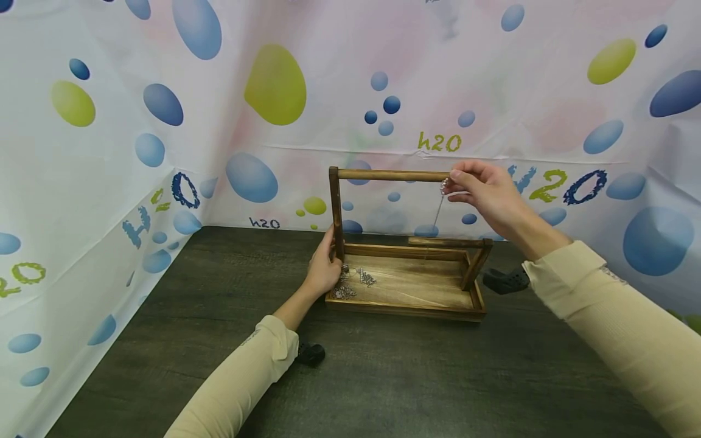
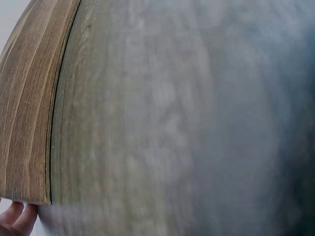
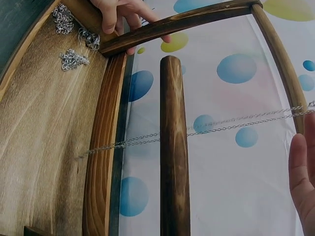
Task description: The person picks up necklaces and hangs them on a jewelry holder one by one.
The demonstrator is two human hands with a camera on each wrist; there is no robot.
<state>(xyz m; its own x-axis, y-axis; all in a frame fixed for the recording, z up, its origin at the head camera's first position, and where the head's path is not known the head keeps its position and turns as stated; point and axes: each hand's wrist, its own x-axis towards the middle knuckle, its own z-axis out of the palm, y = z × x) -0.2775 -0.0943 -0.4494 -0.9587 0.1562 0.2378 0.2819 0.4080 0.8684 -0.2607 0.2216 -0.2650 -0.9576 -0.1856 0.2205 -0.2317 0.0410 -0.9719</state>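
"Dark surface (image 1: pixel 427 377), spotted backdrop (image 1: pixel 328 137): what do we hold?"
"A chain (image 1: pixel 443 186), pinched in our right grip (image 1: pixel 484 190), hanging over the tray (image 1: pixel 408 309); our left grip (image 1: pixel 323 271) clasps the tray's left end."

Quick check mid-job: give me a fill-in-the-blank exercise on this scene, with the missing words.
1. The right hand, pinching a silver chain, is held ____ than the left hand.
2. The left hand holds a tray made of ____.
3. Inside that tray, the heaped chains lie nearer the ____ hand.
4. By height, the ____ of the tray's two posts is beside the left hand.

Missing words: higher; wood; left; taller.
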